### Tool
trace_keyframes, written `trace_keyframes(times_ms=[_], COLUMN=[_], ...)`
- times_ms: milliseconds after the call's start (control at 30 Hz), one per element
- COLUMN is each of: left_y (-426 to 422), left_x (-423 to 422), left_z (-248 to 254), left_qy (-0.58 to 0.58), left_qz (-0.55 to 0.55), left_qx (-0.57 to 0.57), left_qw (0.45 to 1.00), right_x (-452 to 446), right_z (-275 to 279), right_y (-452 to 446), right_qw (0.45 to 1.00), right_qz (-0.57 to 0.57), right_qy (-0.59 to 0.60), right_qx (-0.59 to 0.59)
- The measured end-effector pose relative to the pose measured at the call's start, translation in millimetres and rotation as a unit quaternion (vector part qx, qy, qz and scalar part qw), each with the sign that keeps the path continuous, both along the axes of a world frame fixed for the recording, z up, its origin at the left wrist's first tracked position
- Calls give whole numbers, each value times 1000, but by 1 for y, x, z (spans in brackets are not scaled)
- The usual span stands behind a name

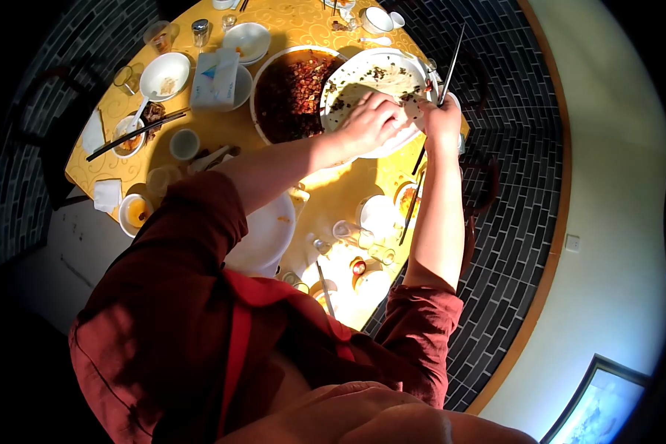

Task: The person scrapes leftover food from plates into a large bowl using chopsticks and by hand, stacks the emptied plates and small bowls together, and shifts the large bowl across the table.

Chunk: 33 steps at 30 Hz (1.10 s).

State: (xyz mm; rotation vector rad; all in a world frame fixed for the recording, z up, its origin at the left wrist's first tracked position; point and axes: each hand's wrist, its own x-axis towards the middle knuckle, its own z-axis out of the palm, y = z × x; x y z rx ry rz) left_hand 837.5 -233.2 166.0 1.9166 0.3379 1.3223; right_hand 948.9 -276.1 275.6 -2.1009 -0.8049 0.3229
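Note:
A large white oval plate (351,74) with dark scraps scattered over it partly overlaps a big bowl (257,111) of dark red broth and chili pieces. Over the plate, my left hand (377,118) has its fingers curled downward; whatever lies beneath the fingertips is hidden. My right hand (440,120) is at the plate's right edge, close to the left one, closed around dark chopsticks (453,63) with a shiny end pointing up and away. Their other end shows below the hand.
Used bowls (164,76), a tissue pack (214,80), a small bowl with a spoon (128,140) and chopsticks (137,136) crowd the left side of the yellow table. Near my body are a large white dish (266,237), glasses (351,233) and a bowl (378,214). A brick wall (510,222) stands right.

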Motion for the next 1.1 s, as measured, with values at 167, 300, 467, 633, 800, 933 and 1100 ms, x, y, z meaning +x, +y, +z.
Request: trace_keyframes(times_ms=[167, 300, 467, 633, 800, 933, 1100], left_y=[36, 67, 70, 45, 75, 87, 76], left_x=[-6, -19, -9, 20, 12, -12, 11], left_z=[-49, -82, -52, -1, -8, -66, -48], left_qy=[160, 229, 230, 161, 362, 286, 177], left_qz=[82, 130, 114, 45, 79, 139, 98], left_qx=[79, 119, 34, 64, 78, 150, 48], left_qw=[980, 958, 966, 984, 926, 936, 978], right_x=[-3, 2, 6, -12, -17, -9, 0], right_z=[4, 10, 5, 4, 8, 6, -6], right_y=[-12, -25, -33, -31, -35, -39, -40], right_qw=[999, 1000, 999, 999, 997, 997, 999], right_qz=[-4, -7, -5, 12, -1, -15, -3], right_qy=[18, 5, 23, 21, 54, 53, 30], right_qx=[45, 25, 30, 27, 59, 60, 44])
